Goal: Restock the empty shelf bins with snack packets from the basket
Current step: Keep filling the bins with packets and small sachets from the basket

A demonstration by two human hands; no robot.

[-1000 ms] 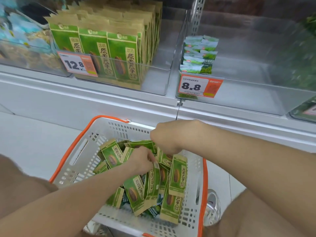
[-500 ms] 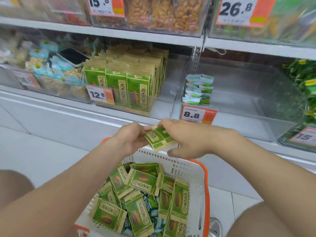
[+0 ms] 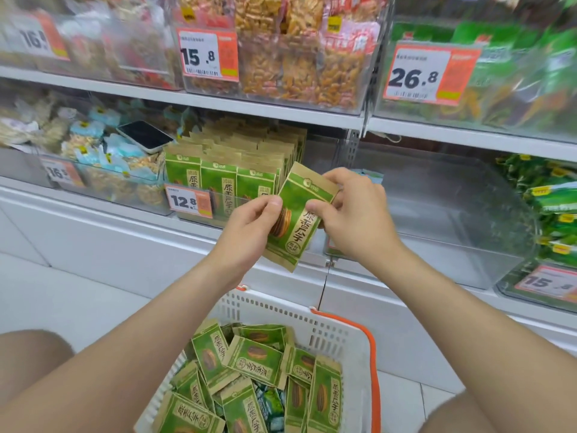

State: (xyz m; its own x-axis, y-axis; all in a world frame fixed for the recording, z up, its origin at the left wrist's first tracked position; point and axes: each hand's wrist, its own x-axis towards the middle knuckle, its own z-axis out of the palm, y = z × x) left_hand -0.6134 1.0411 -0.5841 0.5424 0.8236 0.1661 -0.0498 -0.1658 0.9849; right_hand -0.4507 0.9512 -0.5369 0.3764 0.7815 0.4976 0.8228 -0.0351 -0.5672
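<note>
Head view catches the step in hand plainly: one snack packet point(image 3: 298, 214) is clear of the basket point(image 3: 346, 332) and held at the centre of the frame, in front of the shelf. The left hand point(image 3: 246, 229) pinches its left edge and the right hand point(image 3: 356, 214) its upper right corner, so each grip is clamped on the packet, thumbs on the printed face. It sits tilted, its top leaning right.

Just behind it, left of centre, stands a clear bin point(image 3: 231, 170) with rows of matching green-and-kraft packets behind a 12.8 price tag point(image 3: 187, 202). Right of centre is a far emptier bin point(image 3: 443, 207) (a few small packs show at its back, partly hidden by the right hand). More packets lie loose in the basket at the bottom of the frame.

I judge this the carry-to-shelf stage, with much left to do. The next move calls for squaring the packet upright and passing it over the matching bin's front wall — probably into the space right of the rows.
</note>
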